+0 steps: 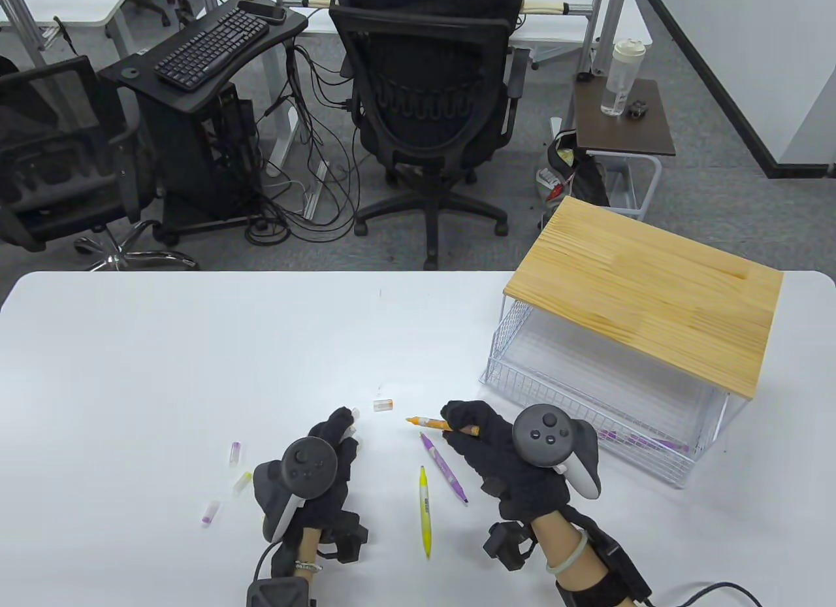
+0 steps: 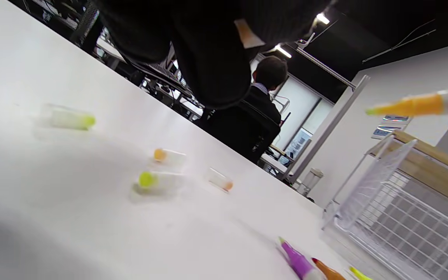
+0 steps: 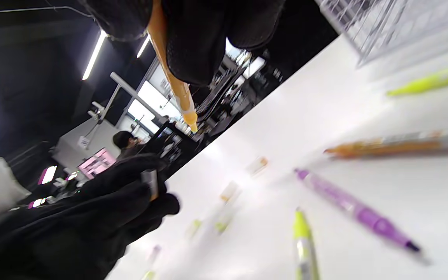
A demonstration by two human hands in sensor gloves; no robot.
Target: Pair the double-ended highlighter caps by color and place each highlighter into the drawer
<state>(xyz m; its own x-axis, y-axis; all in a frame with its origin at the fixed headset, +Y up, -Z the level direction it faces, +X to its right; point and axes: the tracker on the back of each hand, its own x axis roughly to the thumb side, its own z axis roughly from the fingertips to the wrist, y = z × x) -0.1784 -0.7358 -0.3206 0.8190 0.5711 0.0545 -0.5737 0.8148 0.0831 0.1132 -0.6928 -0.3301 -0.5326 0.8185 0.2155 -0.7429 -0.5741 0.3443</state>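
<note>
My right hand [image 1: 457, 425] grips an uncapped orange highlighter [image 1: 428, 423], tip pointing left and held off the table; it also shows in the right wrist view [image 3: 171, 74]. My left hand [image 1: 346, 427] pinches a small clear cap [image 3: 151, 182] between thumb and fingers, a short gap left of that tip. An orange-ended cap [image 1: 383, 404] lies just beyond the hands. A purple highlighter [image 1: 444, 466] and a yellow highlighter [image 1: 425, 509] lie uncapped between my hands. A second orange highlighter [image 3: 403, 143] lies on the table under my right hand.
Three loose caps lie left of my left hand: purple [image 1: 235, 451], yellow [image 1: 241, 481], purple [image 1: 210, 510]. The wire drawer [image 1: 522, 378] under a wooden top [image 1: 646, 293] stands at the right, pulled out, with purple highlighters [image 1: 643, 442] inside. An office chair [image 1: 424, 110] stands beyond the table.
</note>
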